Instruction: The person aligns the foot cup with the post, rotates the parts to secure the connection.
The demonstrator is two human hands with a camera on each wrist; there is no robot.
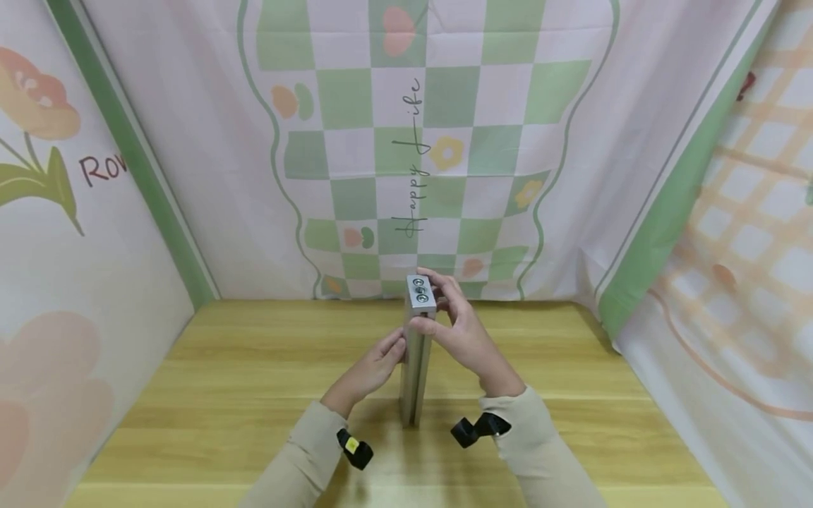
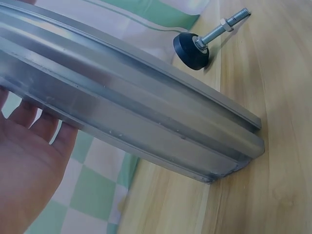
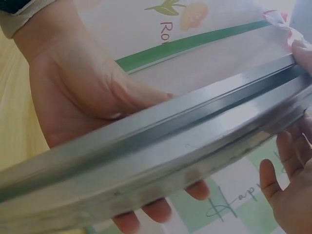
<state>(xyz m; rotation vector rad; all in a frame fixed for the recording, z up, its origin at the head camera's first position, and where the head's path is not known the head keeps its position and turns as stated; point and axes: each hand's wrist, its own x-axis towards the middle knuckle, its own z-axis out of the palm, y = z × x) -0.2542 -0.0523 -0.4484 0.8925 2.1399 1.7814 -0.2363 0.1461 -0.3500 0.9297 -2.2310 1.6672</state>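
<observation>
An aluminium extrusion profile [image 1: 414, 381] stands upright on the table, with round fittings in its top end face [image 1: 413, 302]. My left hand [image 1: 373, 367] holds it partway up on the left side; in the right wrist view the left thumb [image 3: 141, 97] lies along one face and fingertips show past the opposite edge. Near the top, my right hand [image 1: 466, 337] grips the profile, thumb on the near side and fingers at the far side. The left wrist view shows grooves along the profile [image 2: 146, 105] and its lower end at the tabletop.
Beside the profile's lower end, a levelling foot [image 2: 191, 51] with a black base and threaded stud lies on the wooden table [image 1: 254, 360]. A patterned cloth [image 1: 343, 197] hangs behind the table, with cloth walls at left and right.
</observation>
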